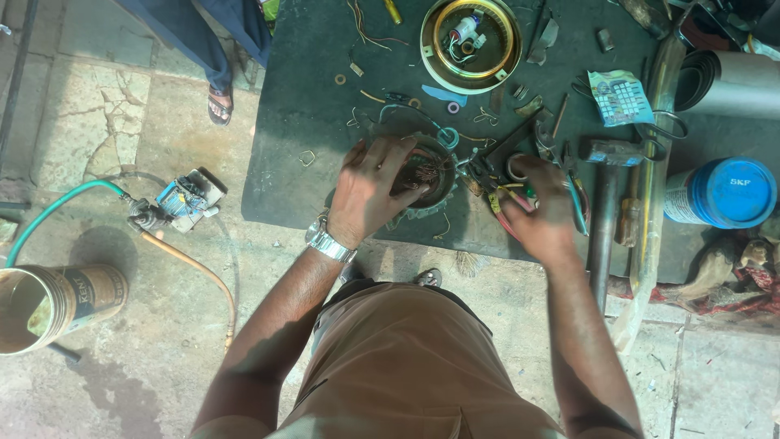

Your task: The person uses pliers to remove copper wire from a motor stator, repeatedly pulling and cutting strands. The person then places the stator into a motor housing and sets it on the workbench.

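At frame centre our left hand [375, 189] clamps the motor winding [424, 172] while our right hand [543, 213] grips pliers [497, 158], so careful wire-pulling seems due.

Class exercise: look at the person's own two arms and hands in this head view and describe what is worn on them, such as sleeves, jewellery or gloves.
Both forearms are bare, with no sleeves in sight. The left hand wears no glove; a silver metal wristwatch with a link band sits on that wrist. The right hand is also ungloved, and its wrist carries nothing. No rings show on the fingers.
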